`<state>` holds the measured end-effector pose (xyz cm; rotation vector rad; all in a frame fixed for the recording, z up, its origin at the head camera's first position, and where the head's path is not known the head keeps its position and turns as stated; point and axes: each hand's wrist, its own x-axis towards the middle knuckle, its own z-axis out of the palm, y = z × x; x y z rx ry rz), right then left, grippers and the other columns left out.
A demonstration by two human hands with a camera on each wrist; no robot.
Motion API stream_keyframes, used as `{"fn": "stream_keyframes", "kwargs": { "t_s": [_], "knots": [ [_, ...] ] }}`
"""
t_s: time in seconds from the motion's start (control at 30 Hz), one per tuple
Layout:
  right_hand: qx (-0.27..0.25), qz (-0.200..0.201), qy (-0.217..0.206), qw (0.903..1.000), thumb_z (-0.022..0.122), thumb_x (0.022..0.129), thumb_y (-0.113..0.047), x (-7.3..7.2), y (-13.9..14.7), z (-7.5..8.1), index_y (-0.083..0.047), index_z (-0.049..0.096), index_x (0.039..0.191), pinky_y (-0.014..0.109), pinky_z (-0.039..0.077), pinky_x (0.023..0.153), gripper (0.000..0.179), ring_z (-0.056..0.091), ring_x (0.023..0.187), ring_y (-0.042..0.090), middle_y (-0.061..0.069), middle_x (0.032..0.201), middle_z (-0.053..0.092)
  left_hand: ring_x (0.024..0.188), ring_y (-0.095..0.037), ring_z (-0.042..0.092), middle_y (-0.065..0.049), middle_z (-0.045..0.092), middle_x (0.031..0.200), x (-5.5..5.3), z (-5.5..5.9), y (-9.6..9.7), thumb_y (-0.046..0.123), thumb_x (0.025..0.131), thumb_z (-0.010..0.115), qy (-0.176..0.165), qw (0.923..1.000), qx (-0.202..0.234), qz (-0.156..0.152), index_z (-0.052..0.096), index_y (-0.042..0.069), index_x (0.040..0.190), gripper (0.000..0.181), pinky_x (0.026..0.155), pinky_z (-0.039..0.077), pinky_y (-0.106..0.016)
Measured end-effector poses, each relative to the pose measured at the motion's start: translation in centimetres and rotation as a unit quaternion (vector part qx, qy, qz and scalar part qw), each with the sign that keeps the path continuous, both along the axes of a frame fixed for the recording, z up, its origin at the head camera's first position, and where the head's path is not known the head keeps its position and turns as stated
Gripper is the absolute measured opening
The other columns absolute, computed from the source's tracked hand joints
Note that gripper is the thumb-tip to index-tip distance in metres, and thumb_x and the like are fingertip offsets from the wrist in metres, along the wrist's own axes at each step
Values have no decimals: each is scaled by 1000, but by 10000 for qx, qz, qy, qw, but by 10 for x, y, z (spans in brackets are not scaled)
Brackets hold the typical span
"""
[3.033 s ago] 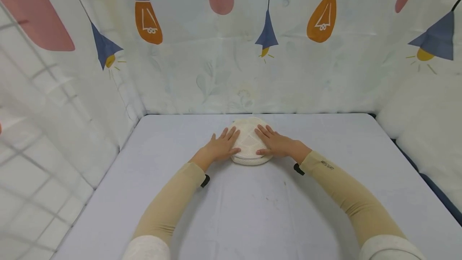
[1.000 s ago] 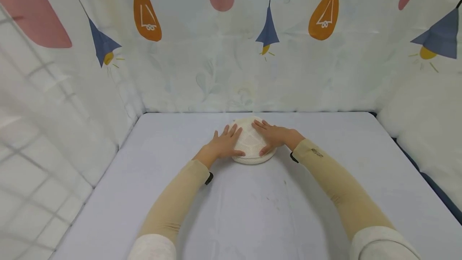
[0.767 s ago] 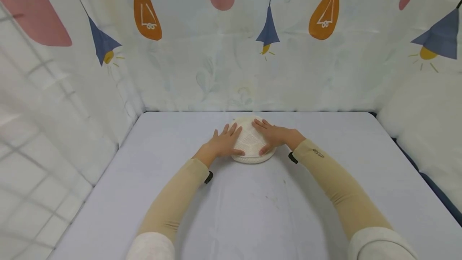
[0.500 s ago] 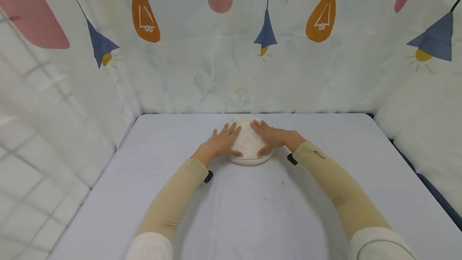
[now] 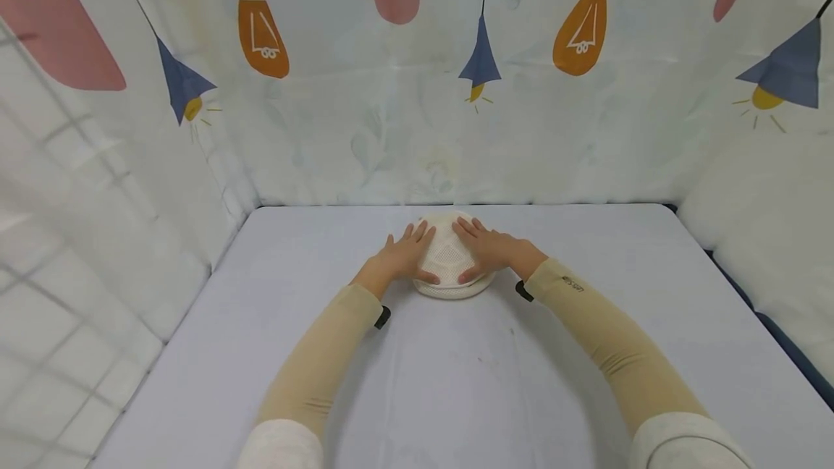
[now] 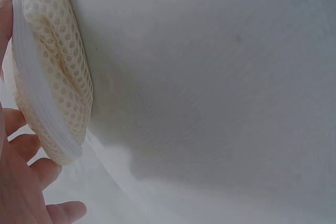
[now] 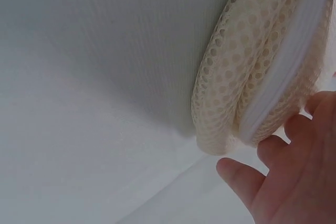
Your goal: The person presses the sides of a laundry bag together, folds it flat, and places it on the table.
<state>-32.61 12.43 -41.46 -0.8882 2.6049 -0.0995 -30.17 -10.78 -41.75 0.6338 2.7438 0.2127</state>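
Observation:
A round, puffy, cream mesh laundry bag (image 5: 448, 255) lies near the far edge of the table. From the left side, my left hand (image 5: 400, 255) rests on it with fingers spread and thumb towards the front. My right hand (image 5: 491, 248) mirrors that on the right side, its fingertips on the upper part. Up close in the left wrist view, the thick honeycomb mesh (image 6: 58, 61) bulges below a white band (image 6: 39, 77), with fingers along its edge. The right wrist view shows a similar white band (image 7: 289, 66) between two mesh layers; the right fingers lie beside it.
The bag sits on a pale table (image 5: 449, 382) with a few small marks. Behind it hangs a white curtain (image 5: 326, 136) printed with lamps and bulbs, close to the far edge. More white cloth (image 5: 85, 259) borders the left side.
Compared with 3 seconds ago, my right hand has shifted slightly inward and away from me on the bag. Its thumb has since edged left. The left hand has barely moved; the bag stays in place.

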Motion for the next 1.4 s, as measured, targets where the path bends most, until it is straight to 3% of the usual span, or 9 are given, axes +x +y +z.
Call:
{"fn": "stream_keyframes", "kwargs": {
  "t_s": [0.47,0.67,0.9,1.1,1.4],
  "knots": [
    [133,-229,97,9996,73,85,-64,2,-6,1,-9,-2,165,66,26,116,122,-5,155,36,8,172,-8,156,-38,0,-14,0,171,3,3,2,57,88,74,11,9999,-104,31,10,10,166,111,119,13,-68],
    [-13,-211,134,9997,72,87,-64,5,0,1,-9,-3,165,66,27,116,121,-5,155,36,8,171,-9,156,-37,-2,-12,-3,171,5,2,0,57,90,72,-6,9999,113,13,8,11,166,110,118,11,-69],
    [-293,-217,177,9992,67,91,-64,14,4,-1,-5,-3,164,64,26,117,117,-2,155,38,13,171,-10,156,-35,-2,-10,-3,172,11,-3,-7,63,93,63,277,9996,12,-94,6,11,166,106,118,12,-69],
    [-428,-388,285,9979,60,96,-63,22,3,-8,-4,0,164,63,22,119,108,0,155,38,14,171,-6,156,-34,-3,-9,-3,172,15,-6,-11,65,97,54,307,9995,-96,-69,3,10,166,102,119,11,-68],
    [-331,-391,539,9972,59,97,-62,26,3,-13,-3,0,164,62,20,120,106,-1,155,39,15,170,-7,155,-38,2,-14,1,171,19,-5,-5,64,96,58,512,9985,-185,-114,6,5,165,105,117,15,-70]
  ]
}}
